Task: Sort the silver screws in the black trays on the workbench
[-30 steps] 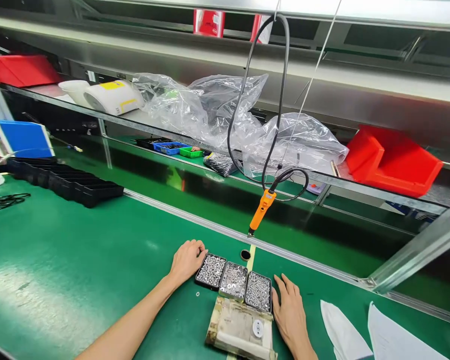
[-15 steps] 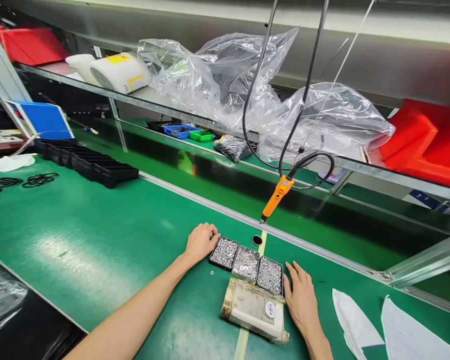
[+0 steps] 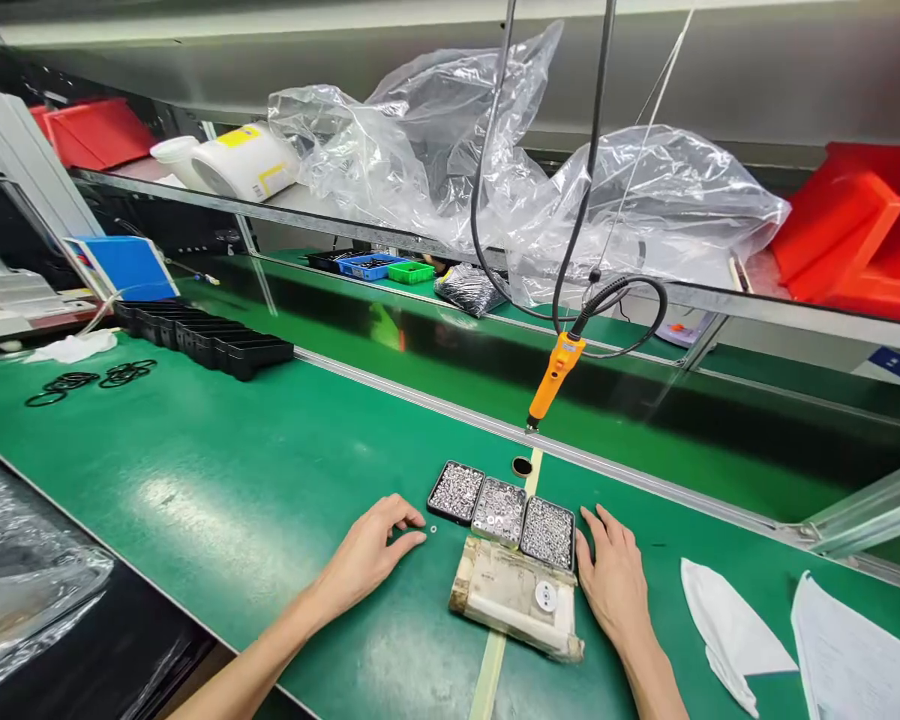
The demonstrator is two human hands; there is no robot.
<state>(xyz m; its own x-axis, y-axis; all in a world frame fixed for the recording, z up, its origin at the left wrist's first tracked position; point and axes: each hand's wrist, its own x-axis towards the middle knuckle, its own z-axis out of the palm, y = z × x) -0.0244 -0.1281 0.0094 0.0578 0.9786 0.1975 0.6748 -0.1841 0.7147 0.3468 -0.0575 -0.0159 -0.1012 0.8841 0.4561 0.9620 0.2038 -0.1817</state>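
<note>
Spanning most of the frame, the green bench mat (image 3: pixel 217 470) carries everything, with a metal shelf (image 3: pixel 390 232) above it across the upper half. Crumpled clear plastic bags (image 3: pixel 450 160) sit on that shelf at upper centre, red bins (image 3: pixel 847 235) at far right and upper left, a white-and-yellow device (image 3: pixel 244 162) at upper left. A row of black trays (image 3: pixel 210 340) lies at left-centre of the mat, black rubber rings (image 3: pixel 90 380) just left of them. White paper sheets (image 3: pixel 727 630) lie at lower right. An orange electric screwdriver (image 3: pixel 555 375) hangs on its black cable (image 3: pixel 570 200) at centre, tip above the mat's rail. Lower centre: a worn taped block (image 3: pixel 514 600) with a white disc (image 3: pixel 545 596) on top; touching its far edge, three small black trays of metal washers (image 3: pixel 501 508) side by side. The left hand (image 3: pixel 367 550) rests on the mat, lower centre-left, fingers loosely curled, gripping nothing, index fingertip just beside a single loose washer (image 3: pixel 433 530) that lies on the mat near the leftmost tray. The right hand (image 3: pixel 615 585) lies flat and open, palm down, just right of the block and rightmost tray, holding nothing; contact with the tray can't be told.
</note>
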